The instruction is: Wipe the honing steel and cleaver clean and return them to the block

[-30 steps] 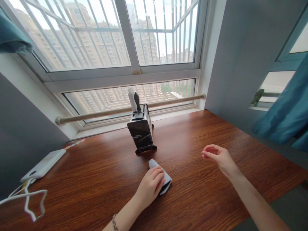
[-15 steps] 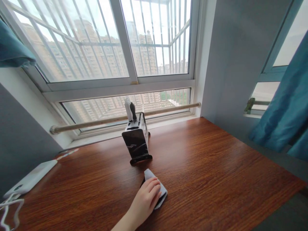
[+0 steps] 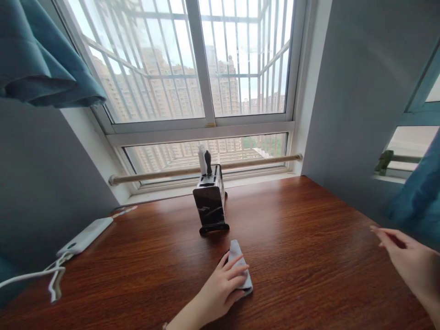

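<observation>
My left hand lies across a light grey, dark-edged folded case on the table, gripping it with fingers spread over the top and the thumb at its near side. The palm hides part of the case. Off to the right, my right hand hovers over the table's edge, its fingers drawn together in a pinch. Whatever lies between those fingertips, if anything, I cannot make out. Just beyond the case stands a black knife block with one white and one dark handle sticking up.
A white power bank or phone lies at the table's left, with a white cable trailing from it. Behind the wooden table runs a pole along the barred window. Blue curtains hang at both sides.
My right hand has come into view from the right. My left hand stays on the case, its fingers now more spread. The view has turned left, shifting the scene rightward.
</observation>
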`<state>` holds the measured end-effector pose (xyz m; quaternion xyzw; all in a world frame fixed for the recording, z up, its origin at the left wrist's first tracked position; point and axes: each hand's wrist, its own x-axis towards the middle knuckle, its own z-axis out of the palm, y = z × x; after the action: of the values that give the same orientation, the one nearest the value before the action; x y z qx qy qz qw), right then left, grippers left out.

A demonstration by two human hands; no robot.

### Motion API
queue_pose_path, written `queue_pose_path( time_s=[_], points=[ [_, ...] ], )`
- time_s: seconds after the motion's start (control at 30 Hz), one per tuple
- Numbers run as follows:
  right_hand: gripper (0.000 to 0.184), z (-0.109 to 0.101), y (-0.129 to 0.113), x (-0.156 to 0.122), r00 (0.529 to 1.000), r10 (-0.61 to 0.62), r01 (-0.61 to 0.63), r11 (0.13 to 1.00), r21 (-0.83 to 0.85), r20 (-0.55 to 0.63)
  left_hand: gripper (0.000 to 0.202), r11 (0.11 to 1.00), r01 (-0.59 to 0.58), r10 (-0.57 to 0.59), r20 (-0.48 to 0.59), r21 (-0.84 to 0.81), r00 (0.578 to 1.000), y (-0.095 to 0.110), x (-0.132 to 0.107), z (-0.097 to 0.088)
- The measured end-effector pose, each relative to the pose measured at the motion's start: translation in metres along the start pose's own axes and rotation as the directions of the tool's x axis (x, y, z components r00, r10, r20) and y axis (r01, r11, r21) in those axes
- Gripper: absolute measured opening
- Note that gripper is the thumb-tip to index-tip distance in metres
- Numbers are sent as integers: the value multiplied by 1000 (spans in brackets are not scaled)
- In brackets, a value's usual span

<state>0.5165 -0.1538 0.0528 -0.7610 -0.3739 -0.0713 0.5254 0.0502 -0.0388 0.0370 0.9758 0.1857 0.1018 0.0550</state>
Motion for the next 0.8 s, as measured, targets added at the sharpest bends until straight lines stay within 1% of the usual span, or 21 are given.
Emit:
queue_pose_path(
  time_s=[0.03,0.07,0.1,0.13,0.17,0.2,0.23,0.27,0.3,0.33,0.37,0.4,0.43,0.47,0.5,0.53,0.57,0.63,0.7,0.77,0.8],
  points=[
    [26,19,-18,-11,991,-47,58,995,-86,124,27,999,1,0,-20,40,1000,0,0,1],
    [29,37,-37,-21,962,-107,126,990,-63,251,28,997,12,-7,-55,80,998,-1,0,4],
    [29,54,-57,-33,908,-194,204,979,13,371,30,993,33,-21,-103,115,995,-1,-1,8],
    [28,71,-75,-44,843,-278,262,960,100,460,32,988,65,-43,-157,141,987,-2,-1,13],
    [27,86,-93,-56,768,-340,297,940,168,543,34,983,104,-70,-212,153,975,-4,-2,18],
    [27,101,-109,-69,676,-396,325,917,231,621,36,978,145,-103,-260,147,960,-5,-2,22],
    [28,115,-123,-82,597,-445,347,894,285,668,37,975,183,-138,-303,125,943,-6,-3,27],
    [29,129,-136,-96,527,-490,365,868,336,694,38,973,213,-172,-341,88,924,-7,-4,30],
    [30,143,-146,-110,481,-516,381,851,361,708,39,972,233,-200,-377,41,904,-8,-5,31],
    [33,156,-154,-125,467,-505,395,854,340,726,39,970,243,-226,-415,-11,881,-9,-6,32],
    [39,170,-161,-139,469,-466,412,867,281,750,39,967,248,-248,-456,-62,855,-10,-8,32],
    [47,182,-167,-152,462,-418,428,878,216,782,38,962,252,-271,-498,-107,824,-11,-9,32],
    [59,194,-172,-163,441,-380,446,879,170,813,38,956,257,-294,-534,-144,793,-11,-11,31],
    [66,205,-176,-172,423,-340,457,880,126,840,37,949,264,-316,-558,-174,767,-11,-13,31],
    [70,215,-179,-179,407,-311,462,881,100,859,36,942,272,-335,-571,-196,749,-11,-14,30],
    [71,223,-181,-183,391,-301,461,882,98,870,36,937,279,-349,-575,-210,740,-11,-15,30],
    [68,230,-182,-185,380,-316,446,886,127,869,37,934,284,-357,-572,-217,738,-11,-15,29],
    [63,240,-181,-185,364,-406,398,882,254,838,37,933,284,-360,-563,-222,744,-10,-16,29],
    [60,245,-179,-182,361,-497,337,859,386,789,37,934,279,-357,-565,-222,744,-10,-16,29],
    [53,247,-175,-183,362,-564,315,823,472,742,38,931,282,-365,-584,-231,725,-12,-16,29],
    [50,247,-174,-184,364,-587,327,808,491,723,38,926,289,-377,-602,-242,704,-15,-16,28]
  ],
)
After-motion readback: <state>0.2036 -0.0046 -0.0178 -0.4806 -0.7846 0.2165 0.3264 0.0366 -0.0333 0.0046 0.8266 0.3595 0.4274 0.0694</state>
